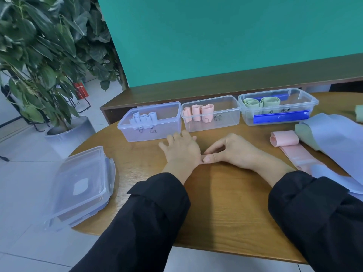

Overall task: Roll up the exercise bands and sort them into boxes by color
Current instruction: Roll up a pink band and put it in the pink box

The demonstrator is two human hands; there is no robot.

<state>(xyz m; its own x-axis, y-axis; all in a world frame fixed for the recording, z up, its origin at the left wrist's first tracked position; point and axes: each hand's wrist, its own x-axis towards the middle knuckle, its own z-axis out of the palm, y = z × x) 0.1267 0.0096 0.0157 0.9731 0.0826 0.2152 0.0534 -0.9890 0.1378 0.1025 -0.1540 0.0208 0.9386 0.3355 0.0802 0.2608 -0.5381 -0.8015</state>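
- Resting on the wooden table, the left hand lies palm down with its fingers spread and straight, gripping nothing.
- The right hand has its fingers curled, thumb and forefinger pinched together against the left hand; a sliver of pink shows there, but I cannot tell whether it is a band.
- Three clear boxes stand in a row on the far side: the left box holds pale blue rolls, the middle box pink rolls, the right box green rolls.
- To the right, a half-rolled pink band lies beside a heap of loose blue and green bands.
- Box lids are stacked at the near left edge.
- A potted plant stands on the floor at far left.
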